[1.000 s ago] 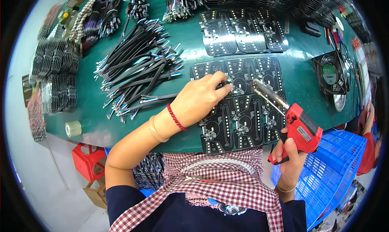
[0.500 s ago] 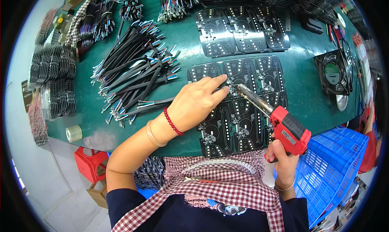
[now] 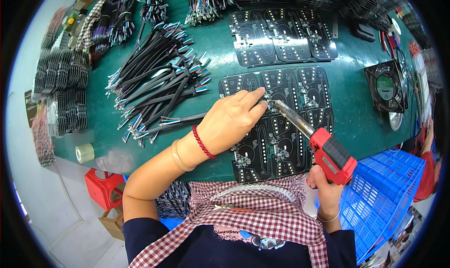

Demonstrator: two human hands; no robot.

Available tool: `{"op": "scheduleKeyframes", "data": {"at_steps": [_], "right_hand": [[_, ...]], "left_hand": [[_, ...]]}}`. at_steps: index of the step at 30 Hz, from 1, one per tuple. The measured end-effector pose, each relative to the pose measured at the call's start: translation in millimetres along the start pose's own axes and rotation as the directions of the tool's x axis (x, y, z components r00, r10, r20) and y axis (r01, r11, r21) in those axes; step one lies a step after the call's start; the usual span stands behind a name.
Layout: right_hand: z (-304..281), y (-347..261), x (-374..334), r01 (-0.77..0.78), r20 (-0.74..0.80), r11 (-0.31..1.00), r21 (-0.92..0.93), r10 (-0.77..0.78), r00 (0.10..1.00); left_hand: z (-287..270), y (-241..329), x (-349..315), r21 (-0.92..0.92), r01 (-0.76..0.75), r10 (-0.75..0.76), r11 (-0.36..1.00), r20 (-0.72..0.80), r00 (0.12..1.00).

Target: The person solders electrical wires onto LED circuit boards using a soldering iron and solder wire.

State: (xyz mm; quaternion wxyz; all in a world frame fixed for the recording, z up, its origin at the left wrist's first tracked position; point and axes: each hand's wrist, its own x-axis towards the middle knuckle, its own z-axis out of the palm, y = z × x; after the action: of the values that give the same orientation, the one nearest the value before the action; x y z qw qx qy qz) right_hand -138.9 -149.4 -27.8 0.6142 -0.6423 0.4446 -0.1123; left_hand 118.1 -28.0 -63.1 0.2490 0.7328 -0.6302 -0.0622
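Note:
My right hand (image 3: 324,189) is wrapped round the handle of a red and black soldering gun (image 3: 332,155). Its long metal barrel slants up and left, the tip at a black circuit board panel (image 3: 251,148). My left hand (image 3: 233,115) rests over that panel, index finger and thumb close to the tip. A black sleeved cable (image 3: 185,120) with coloured wire ends runs under this hand, which closes on it; the gripped end is hidden by the fingers. The panel carries several board sections with rows of pale square parts.
A heap of black sleeved cables (image 3: 157,76) lies left of the panel. Another board panel (image 3: 283,38) is behind. At right are a black fan (image 3: 385,86) and blue crates (image 3: 382,188). A tape roll (image 3: 85,153) sits near the table's left edge; a red stool (image 3: 104,188) stands below.
The soldering gun's body has dipped slightly down and left, its tip staying near my left fingertips. My left hand keeps its place over the panel.

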Motion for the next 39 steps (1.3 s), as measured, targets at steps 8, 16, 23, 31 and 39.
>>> {"op": "scheduleKeyframes", "data": {"at_steps": [8, 16, 23, 31, 39], "right_hand": [[-13.9, 14.7, -3.2, 0.066, 0.018, 0.994, -0.091, -0.065, 0.998], [-9.2, 18.2, 0.6, 0.239, 0.058, 0.948, -0.211, -0.232, 0.971], [-7.6, 12.0, 0.6, 0.227, 0.037, 0.957, -0.183, -0.224, 0.974], [-14.5, 16.1, -3.5, 0.08, 0.102, 0.984, -0.16, -0.064, 0.993], [-5.2, 12.9, -4.0, 0.151, 0.004, 0.978, -0.141, -0.152, 0.988]], "left_hand": [[1.6, 1.0, 0.1, 0.049, -0.019, 0.019, 0.999, -0.007, 1.0], [2.0, 1.3, -1.1, 0.04, -0.016, 0.018, 0.999, -0.032, 0.999], [3.3, 1.3, -0.9, 0.059, -0.023, 0.024, 0.998, -0.024, 0.999], [2.7, 3.1, -1.2, 0.059, -0.022, 0.024, 0.998, -0.028, 0.999], [4.6, 3.6, -1.9, 0.07, -0.023, 0.026, 0.997, -0.04, 0.999]]}}
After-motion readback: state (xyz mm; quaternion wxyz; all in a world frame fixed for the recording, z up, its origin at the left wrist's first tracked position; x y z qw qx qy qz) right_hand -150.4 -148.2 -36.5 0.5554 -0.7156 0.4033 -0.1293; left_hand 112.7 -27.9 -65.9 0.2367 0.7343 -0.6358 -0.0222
